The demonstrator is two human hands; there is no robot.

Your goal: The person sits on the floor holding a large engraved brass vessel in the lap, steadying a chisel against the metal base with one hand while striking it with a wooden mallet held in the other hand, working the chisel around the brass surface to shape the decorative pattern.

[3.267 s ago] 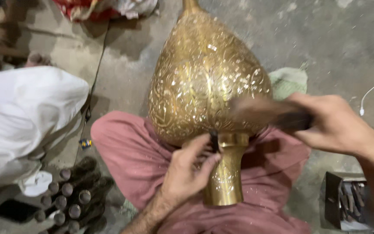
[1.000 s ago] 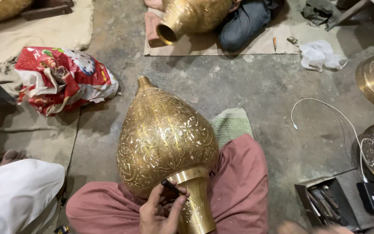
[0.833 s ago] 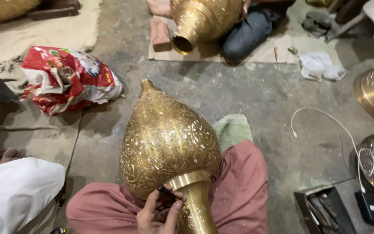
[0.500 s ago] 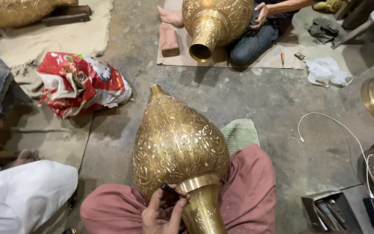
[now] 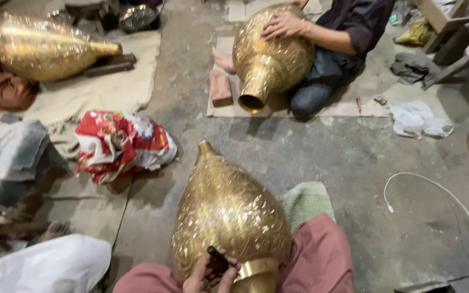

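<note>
My left hand (image 5: pixel 210 271) is pinching a small dark engraving tool (image 5: pixel 218 256) against the big engraved brass vase (image 5: pixel 229 217), which lies across my lap in the red trousers (image 5: pixel 321 260), neck toward me. My right hand was up over the vase a few seconds ago; now it's out of view, so I can't tell what it's doing. My view has lifted too: beyond the vase, another person across the floor holds a second brass vase (image 5: pixel 270 51), with a red printed bag (image 5: pixel 123 144) left of mine.
</note>
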